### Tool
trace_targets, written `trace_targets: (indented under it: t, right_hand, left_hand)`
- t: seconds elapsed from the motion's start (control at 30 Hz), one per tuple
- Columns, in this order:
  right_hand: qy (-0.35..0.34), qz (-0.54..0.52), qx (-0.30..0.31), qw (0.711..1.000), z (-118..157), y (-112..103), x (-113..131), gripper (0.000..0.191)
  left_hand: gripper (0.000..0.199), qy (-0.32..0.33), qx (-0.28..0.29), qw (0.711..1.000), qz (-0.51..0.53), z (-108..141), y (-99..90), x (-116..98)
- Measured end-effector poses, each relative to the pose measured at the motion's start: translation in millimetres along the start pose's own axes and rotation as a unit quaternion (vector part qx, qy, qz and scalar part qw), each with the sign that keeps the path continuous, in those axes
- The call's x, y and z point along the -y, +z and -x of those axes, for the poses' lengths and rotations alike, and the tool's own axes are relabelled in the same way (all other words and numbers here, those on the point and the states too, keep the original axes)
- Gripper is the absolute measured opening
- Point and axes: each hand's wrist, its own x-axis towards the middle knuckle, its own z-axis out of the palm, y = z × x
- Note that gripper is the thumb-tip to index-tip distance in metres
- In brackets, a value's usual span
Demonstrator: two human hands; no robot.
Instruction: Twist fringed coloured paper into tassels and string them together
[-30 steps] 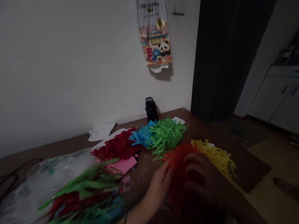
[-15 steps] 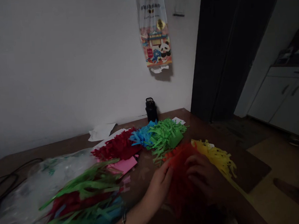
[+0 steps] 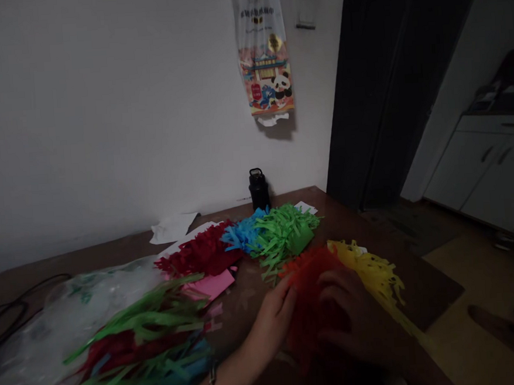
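A bunch of orange-red fringed paper [image 3: 311,306] lies at the table's near right, its lower part lost in shadow. My left hand [image 3: 272,314], with a silver bangle at the wrist, grips its left side; the fingertips are hidden behind the strips. Over the right side of the same bunch is my right hand [image 3: 351,309], dark and a little blurred, its bent fingers and thumb apart against the strips. Yellow fringed paper [image 3: 372,269] sits just beyond the right hand. Green fringed paper [image 3: 286,231] lies behind the orange-red bunch.
Blue fringe [image 3: 244,231], dark red fringe [image 3: 199,249] and pink paper [image 3: 213,283] are left of the green. A mixed fringe heap [image 3: 140,347] and clear plastic bag [image 3: 98,309] cover the near left. A black bottle [image 3: 259,189] stands by the wall below a hanging tissue pack [image 3: 266,68].
My right hand's lower fingers have shifted slightly and spread from the upper ones over the orange-red strips. My left hand stays in place. The view has turned very slightly.
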Motion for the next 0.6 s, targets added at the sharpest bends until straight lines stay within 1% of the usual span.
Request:
trace_targets:
  t: [0.1, 0.2, 0.33, 0.5, 0.6]
  right_hand:
    - [-0.014, 0.024, -0.014, 1.0, 0.5, 0.6, 5.9, 0.035]
    - [-0.037, 0.043, -0.043, 0.997, -0.2, 2.5, 9.2, 0.031]
    - [-0.057, 0.05, -0.077, 0.994, -2.4, 4.1, 10.6, 0.016]
    - [-0.069, 0.031, -0.098, 0.992, -5.3, 4.9, 8.4, 0.016]
    - [-0.06, 0.01, -0.122, 0.991, -7.9, 8.0, 6.4, 0.018]
  left_hand:
    - [0.041, -0.001, 0.001, 1.0, 0.002, -0.3, 0.6, -0.3]
    - [0.041, 0.002, 0.002, 1.0, 0.006, -0.4, 1.0, -2.6]
    - [0.041, 0.004, 0.004, 1.0, 0.01, -0.3, 1.7, -5.1]
    - [0.041, 0.001, 0.004, 1.0, 0.011, 1.0, 1.3, -4.6]
    - [0.042, -0.008, 0.007, 1.0, 0.015, 4.5, -0.5, -4.2]
